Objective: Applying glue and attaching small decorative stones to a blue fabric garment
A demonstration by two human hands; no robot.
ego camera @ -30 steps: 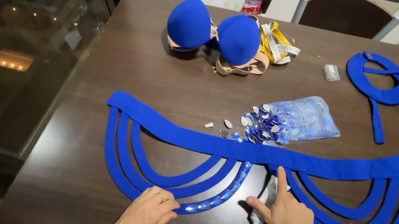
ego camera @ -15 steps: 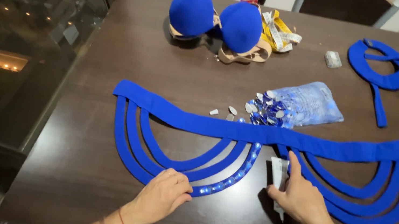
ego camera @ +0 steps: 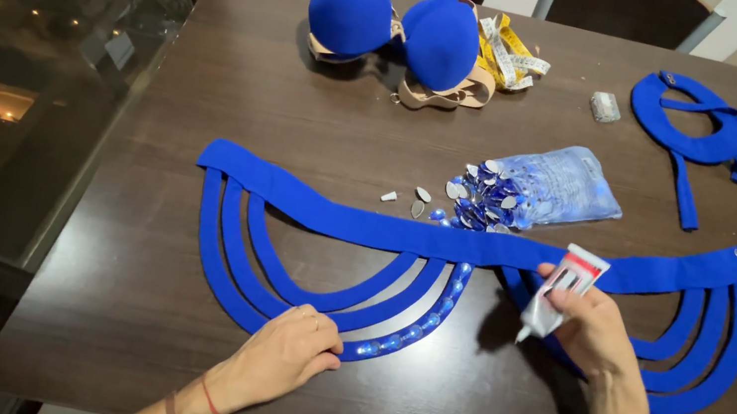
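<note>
A blue strap piece [ego camera: 336,221] with looping bands lay spread flat across the dark wooden surface [ego camera: 242,64], and everything else sat in relation to it. The left hand [ego camera: 287,356] rested palm down on the lowest loop of its left half, fingers loosely curled and pressing the fabric, holding nothing else. Just past those fingers, a row of blue gems [ego camera: 416,325] ran along the inner right band of that loop, touching the fabric.

The right hand [ego camera: 592,327] hovered over the right half of the strap piece, fingers closed around a small white glue tube [ego camera: 557,293] with a red cap end; the tube was tilted, its nozzle pointing down and to the left, near the centre where the two halves met.

Just beyond the strap piece's top band lay a clear bag of gems [ego camera: 554,184], with loose stones spilled at its mouth, some nearly touching the band. Farther off sat a pair of blue bra cups [ego camera: 395,25], with a yellow measuring tape [ego camera: 511,55] beside them. Beyond the strap piece's right end, a smaller blue strap ring [ego camera: 704,135] lay well apart.
</note>
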